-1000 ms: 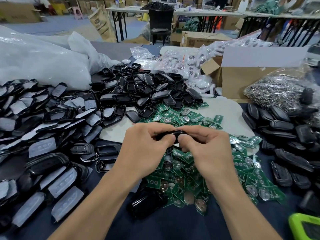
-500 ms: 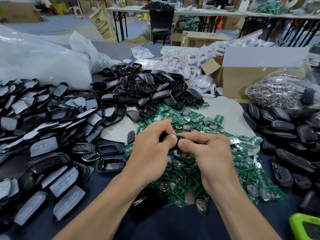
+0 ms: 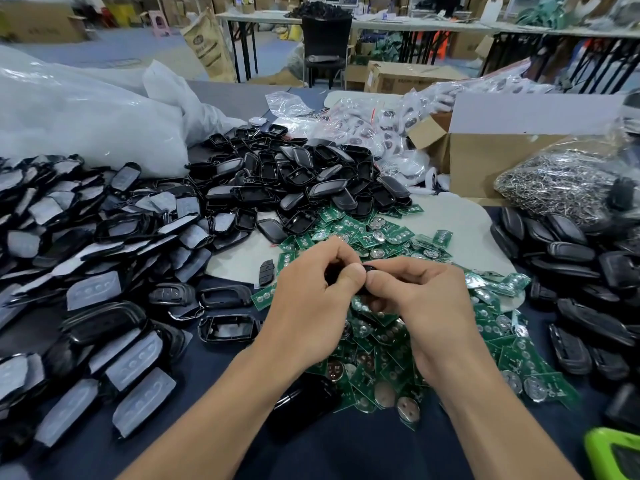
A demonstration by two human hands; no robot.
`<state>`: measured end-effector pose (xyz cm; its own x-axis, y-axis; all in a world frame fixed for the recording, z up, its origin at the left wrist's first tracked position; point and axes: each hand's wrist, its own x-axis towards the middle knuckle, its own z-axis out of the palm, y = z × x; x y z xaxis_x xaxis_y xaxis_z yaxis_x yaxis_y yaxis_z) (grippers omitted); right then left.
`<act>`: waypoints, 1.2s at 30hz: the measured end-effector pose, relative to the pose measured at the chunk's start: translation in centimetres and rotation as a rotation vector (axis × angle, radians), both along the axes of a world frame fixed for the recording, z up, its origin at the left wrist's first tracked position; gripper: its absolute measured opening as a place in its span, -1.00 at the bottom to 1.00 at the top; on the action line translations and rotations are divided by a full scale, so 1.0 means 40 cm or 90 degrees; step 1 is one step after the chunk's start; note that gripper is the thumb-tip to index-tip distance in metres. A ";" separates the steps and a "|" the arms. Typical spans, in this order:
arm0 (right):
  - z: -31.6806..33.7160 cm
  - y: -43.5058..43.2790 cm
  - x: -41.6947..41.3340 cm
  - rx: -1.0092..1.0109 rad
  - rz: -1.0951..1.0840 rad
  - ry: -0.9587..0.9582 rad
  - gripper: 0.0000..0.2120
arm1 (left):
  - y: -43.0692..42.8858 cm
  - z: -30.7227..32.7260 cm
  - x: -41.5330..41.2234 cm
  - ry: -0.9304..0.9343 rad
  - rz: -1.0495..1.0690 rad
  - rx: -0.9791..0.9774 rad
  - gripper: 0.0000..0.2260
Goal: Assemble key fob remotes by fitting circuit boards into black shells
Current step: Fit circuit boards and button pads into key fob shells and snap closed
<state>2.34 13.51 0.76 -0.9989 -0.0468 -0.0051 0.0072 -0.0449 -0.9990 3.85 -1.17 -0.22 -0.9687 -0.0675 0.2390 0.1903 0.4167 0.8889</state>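
While both hands meet over the middle of the dark table (image 3: 346, 452), the far left is covered by a sprawl of black shell halves with pale pads (image 3: 86, 271), with a white plastic bag (image 3: 86, 109) behind them. Further right, a heap of empty black shells (image 3: 304, 181) rises at the back. Nearer, one open shell frame (image 3: 228, 329) lies flat, near a small black button pad (image 3: 266, 271). The left hand (image 3: 311, 306) has its fingers curled and pinches one end of a black shell (image 3: 370, 268). The right hand (image 3: 426, 306), thumb almost touching the left thumb, pinches the other end. The shell is held above the pile of green circuit boards (image 3: 381, 341) and is mostly hidden by fingers; whether a board sits inside cannot be told. To the right are a cardboard box (image 3: 502, 161) and a clear bag of metal rings (image 3: 561, 188), with closed black fobs (image 3: 571, 271) piled below them and a green device (image 3: 613, 455) at the corner.
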 end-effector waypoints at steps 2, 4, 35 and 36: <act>0.000 0.005 -0.003 -0.050 -0.014 -0.041 -0.84 | 0.010 -0.003 -0.002 -0.010 -0.019 0.039 -0.87; -0.003 0.005 -0.001 -0.070 -0.023 -0.054 -0.83 | 0.014 -0.005 -0.007 -0.017 -0.027 0.063 -0.84; -0.016 -0.021 0.015 -0.093 -0.060 0.123 -0.67 | 0.016 0.002 -0.015 0.046 -0.032 0.196 -0.83; -0.015 -0.021 0.013 -0.084 -0.062 0.131 -0.69 | 0.015 0.004 -0.017 0.050 -0.033 0.203 -0.82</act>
<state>2.85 12.66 0.15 -0.9780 0.0634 0.1989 -0.2069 -0.1660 -0.9642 3.18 -0.57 -0.08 -0.9520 -0.1027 0.2884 0.2776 0.1073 0.9547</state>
